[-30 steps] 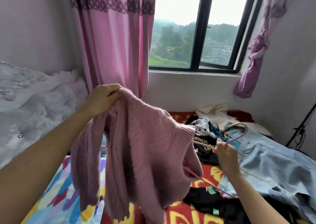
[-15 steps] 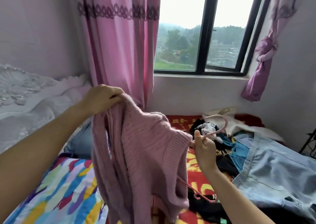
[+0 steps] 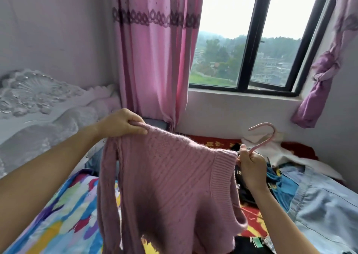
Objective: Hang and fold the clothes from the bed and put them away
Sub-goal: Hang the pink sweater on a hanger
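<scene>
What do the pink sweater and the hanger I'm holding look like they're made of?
The pink sweater looks like a soft, fuzzy knit, maybe wool or acrylic, with visible ribbing and fluffy fibres along its edges. The hanger is a thin, smooth, matte pink rod, likely plastic or plastic-coated wire; I cannot tell which.

We are in a bedroom of a home. A bed (image 3: 58, 215) with a bright patterned sheet stands before an ornate white headboard (image 3: 38, 98), loose clothes (image 3: 319, 205) lie heaped on it, and pink curtains (image 3: 153, 60) hang beside a dark-framed window (image 3: 246, 40) that looks out on trees and buildings.
</scene>
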